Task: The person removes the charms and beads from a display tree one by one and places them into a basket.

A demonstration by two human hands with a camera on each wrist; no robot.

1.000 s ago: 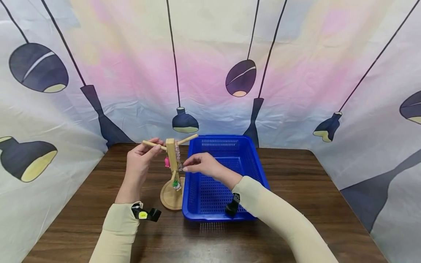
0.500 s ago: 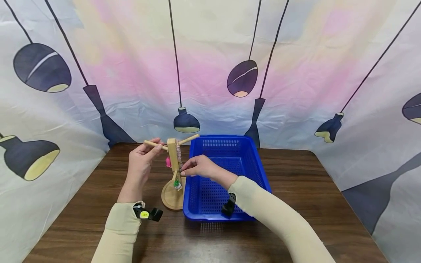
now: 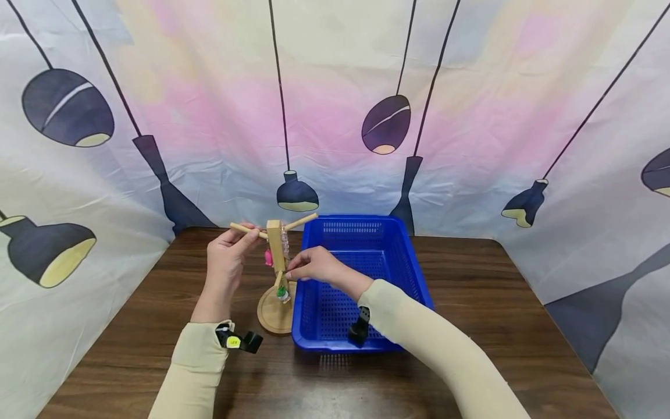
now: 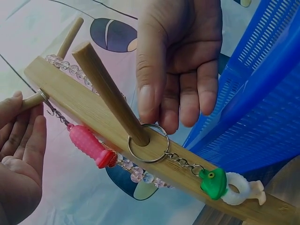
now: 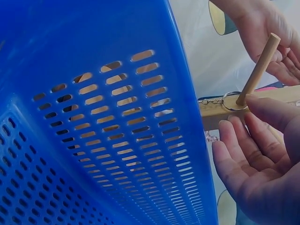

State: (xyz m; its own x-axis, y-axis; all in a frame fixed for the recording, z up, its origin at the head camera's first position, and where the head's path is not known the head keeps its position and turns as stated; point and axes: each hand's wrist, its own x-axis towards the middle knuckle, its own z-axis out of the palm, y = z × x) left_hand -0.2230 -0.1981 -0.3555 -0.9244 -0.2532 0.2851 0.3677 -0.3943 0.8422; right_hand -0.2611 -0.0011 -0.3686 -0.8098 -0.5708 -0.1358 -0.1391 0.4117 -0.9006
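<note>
A wooden peg stand (image 3: 274,247) rises beside the basket's left side. My left hand (image 3: 226,256) pinches its upper left peg (image 3: 246,231). From that peg hangs a pink keychain (image 4: 89,145). My right hand (image 3: 319,265) is at the lower front peg (image 4: 112,93), its thumb and forefinger pinching the edge of a metal key ring (image 4: 149,160) around the peg's base. A chain links that ring to a green frog-headed charm with a white ring (image 4: 214,183). A string of clear pinkish beads (image 3: 285,241) hangs from the upper right peg.
A blue perforated plastic basket (image 3: 419,285) stands right of the stand, under my right forearm. The stand's round wooden base (image 3: 269,317) rests on the brown table (image 3: 481,326). A lamp-patterned cloth (image 3: 335,134) hangs behind the table.
My right hand has moved slightly left and down, from beside the bead string to the lower peg's key ring. My left hand stays on the upper left peg.
</note>
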